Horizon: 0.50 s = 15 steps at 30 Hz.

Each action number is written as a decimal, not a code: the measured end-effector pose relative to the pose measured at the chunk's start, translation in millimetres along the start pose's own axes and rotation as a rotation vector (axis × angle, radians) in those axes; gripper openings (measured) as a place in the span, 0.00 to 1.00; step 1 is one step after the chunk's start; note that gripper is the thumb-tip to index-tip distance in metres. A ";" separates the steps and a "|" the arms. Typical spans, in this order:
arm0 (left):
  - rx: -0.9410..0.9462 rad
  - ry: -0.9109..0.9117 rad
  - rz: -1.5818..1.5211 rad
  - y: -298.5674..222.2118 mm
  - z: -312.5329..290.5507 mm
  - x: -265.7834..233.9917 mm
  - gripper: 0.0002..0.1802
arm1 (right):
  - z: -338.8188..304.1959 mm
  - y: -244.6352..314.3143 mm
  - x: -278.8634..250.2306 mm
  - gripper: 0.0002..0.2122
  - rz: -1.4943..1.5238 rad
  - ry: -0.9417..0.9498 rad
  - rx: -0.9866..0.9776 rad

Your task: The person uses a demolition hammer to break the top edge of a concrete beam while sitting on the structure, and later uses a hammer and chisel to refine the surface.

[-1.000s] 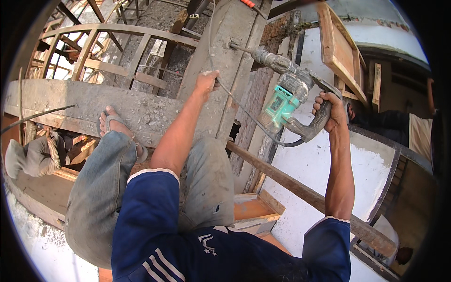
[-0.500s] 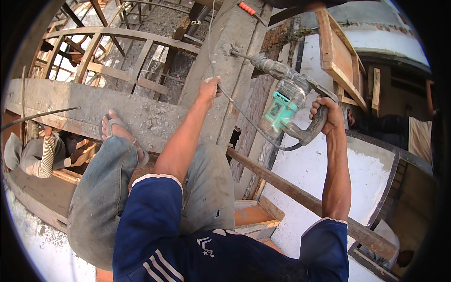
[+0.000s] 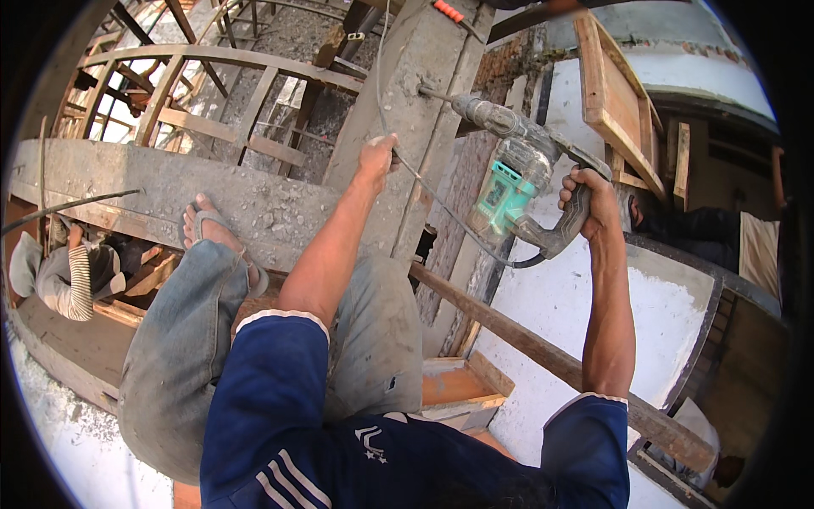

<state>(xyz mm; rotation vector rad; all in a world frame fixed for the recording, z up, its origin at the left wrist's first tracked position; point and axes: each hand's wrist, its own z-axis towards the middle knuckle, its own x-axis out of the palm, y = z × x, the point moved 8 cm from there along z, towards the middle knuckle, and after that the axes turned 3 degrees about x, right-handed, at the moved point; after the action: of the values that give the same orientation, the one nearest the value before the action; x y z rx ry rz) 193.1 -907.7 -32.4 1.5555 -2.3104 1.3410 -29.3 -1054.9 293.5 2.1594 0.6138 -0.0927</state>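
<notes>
My right hand (image 3: 587,202) is wrapped round the rear handle of a dusty grey and teal rotary hammer drill (image 3: 519,170). The drill's bit (image 3: 434,93) points left, its tip at a small hole in the top of a concrete beam (image 3: 417,51). The power cable (image 3: 454,216) loops from the handle's base back up to my left hand (image 3: 378,159), whose fingers are closed on it over the beam. From there the cable runs on toward the far end.
A chisel with an orange grip (image 3: 449,12) lies on the beam's far end. My sandalled foot (image 3: 208,222) rests on a rubble-strewn concrete beam (image 3: 102,170) at left. Wooden framing (image 3: 254,119) stands beyond. A person (image 3: 68,271) works low at left; others are at right.
Both hands and the drill stay almost where they were. At the left, the other person has shifted slightly downward.
</notes>
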 end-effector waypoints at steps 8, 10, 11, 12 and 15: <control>0.011 0.019 0.006 -4.1 2.4 5.2 0.13 | 1.6 16.2 8.1 0.06 -0.055 0.007 -0.026; 0.014 0.025 0.040 -4.1 3.1 4.9 0.14 | -1.1 18.8 12.9 0.06 -0.068 0.013 -0.029; 0.005 0.010 0.049 -2.5 2.7 4.0 0.14 | 0.7 17.4 11.6 0.06 -0.065 0.011 -0.022; -0.005 -0.003 0.060 -1.0 1.8 4.2 0.14 | 2.8 15.1 8.8 0.06 -0.061 0.009 -0.015; -0.014 -0.003 0.059 2.3 1.2 5.9 0.14 | 2.7 13.6 6.3 0.05 -0.066 -0.003 -0.015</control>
<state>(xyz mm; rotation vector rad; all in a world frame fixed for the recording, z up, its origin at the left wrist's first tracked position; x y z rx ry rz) 188.8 -912.6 -31.8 1.4974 -2.3797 1.3336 -17.1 -1061.4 300.0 2.1246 0.6823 -0.1264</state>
